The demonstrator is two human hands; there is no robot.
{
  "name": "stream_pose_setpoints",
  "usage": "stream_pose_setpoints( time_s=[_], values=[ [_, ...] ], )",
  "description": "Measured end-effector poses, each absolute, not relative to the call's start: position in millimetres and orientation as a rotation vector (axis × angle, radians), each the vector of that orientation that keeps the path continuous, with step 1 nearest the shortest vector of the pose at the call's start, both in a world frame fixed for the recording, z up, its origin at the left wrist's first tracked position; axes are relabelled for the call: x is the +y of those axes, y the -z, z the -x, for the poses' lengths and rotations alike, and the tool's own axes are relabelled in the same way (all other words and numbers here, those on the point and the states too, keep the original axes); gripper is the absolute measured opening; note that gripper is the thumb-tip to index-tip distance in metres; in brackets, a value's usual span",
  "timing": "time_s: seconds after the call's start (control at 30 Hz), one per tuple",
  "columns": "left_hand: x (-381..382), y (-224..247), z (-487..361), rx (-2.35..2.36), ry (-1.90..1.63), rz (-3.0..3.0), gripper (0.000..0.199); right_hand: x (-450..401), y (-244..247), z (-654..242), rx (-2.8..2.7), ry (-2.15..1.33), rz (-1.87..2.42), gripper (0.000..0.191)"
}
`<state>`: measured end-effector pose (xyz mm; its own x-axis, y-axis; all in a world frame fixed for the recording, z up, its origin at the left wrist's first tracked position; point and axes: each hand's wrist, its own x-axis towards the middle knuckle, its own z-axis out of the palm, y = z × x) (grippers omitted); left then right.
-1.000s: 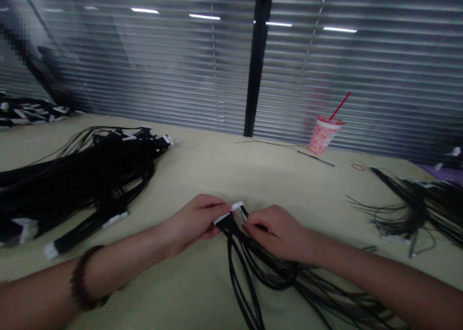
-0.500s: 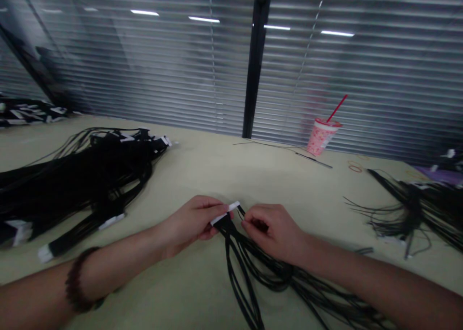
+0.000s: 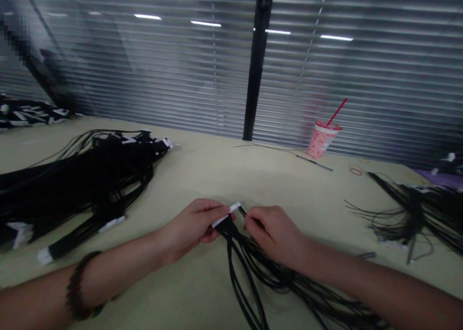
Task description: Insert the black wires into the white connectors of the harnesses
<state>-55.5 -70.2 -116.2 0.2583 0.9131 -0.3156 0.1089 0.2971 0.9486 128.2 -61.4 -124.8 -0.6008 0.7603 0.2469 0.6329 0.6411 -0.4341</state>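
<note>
Head view: left hand [image 3: 200, 221] pinches the white connector [image 3: 235, 207] over the counter [image 3: 202, 175], right hand [image 3: 271, 231] pinches a black wire [image 3: 242, 211] beside it (fingertips partly hidden); a hard tug could, I judge, strain that wire's joint.

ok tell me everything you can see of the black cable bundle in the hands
The black cable bundle has many flexible-looking strands, some curving, and white end pieces held by the left hand. The right hand seemingly pinches a dark strand there, exact grip hidden. Cables trail lower right over the pale table.
</note>
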Motion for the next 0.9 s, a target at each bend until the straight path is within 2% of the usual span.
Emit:
stream_pose_setpoints(
  time_s=[0.43, 0.67, 0.77, 0.9],
  values=[
    [-73, 112, 54, 1.175, -0.742, -1.225, 0.028, -66, 126, -118, -2.445, -0.18, 1.139, 0.022],
    [-73, 110, 54, 1.17, -0.707, -1.248, 0.027, -64, 135, -117, -2.354, -0.253, 1.084, 0.018],
    [-73, 114, 55, 1.144, -0.735, -1.261, 0.027, -56, 132, -121, -2.34, -0.418, 1.041, 0.018],
    [-73, 119, 55, 1.12, -0.788, -1.27, 0.026, -36, 124, -138, -2.252, -0.966, 0.94, 0.012]
  ],
)
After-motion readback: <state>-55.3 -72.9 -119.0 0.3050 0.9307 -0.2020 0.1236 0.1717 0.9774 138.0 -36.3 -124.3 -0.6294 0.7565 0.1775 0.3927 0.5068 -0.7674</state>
